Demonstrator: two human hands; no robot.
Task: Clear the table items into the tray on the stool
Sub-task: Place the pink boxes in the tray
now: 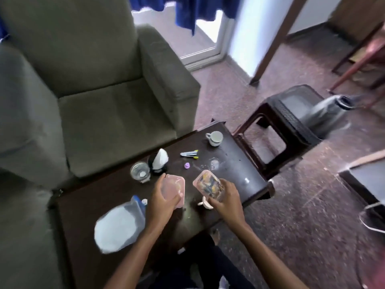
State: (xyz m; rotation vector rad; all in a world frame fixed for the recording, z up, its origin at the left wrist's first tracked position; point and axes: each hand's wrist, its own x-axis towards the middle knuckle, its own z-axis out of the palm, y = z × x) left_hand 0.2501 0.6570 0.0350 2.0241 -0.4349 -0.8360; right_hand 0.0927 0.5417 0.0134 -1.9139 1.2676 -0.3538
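Over the dark wooden table, my left hand grips a pink plastic lid. My right hand holds a clear pink box with dark and yellow bits inside. On the table lie a white cup, several pens, a small purple piece, a glass, a white and black object, a bag of white powder and a cream item under my right hand. The dark stool stands to the right with a grey tray and a blurred steel flask on top.
A grey-green armchair stands close behind the table. A second sofa arm is at the left. Wooden furniture legs and a chair are at the back right. Another dark table sits at the right edge.
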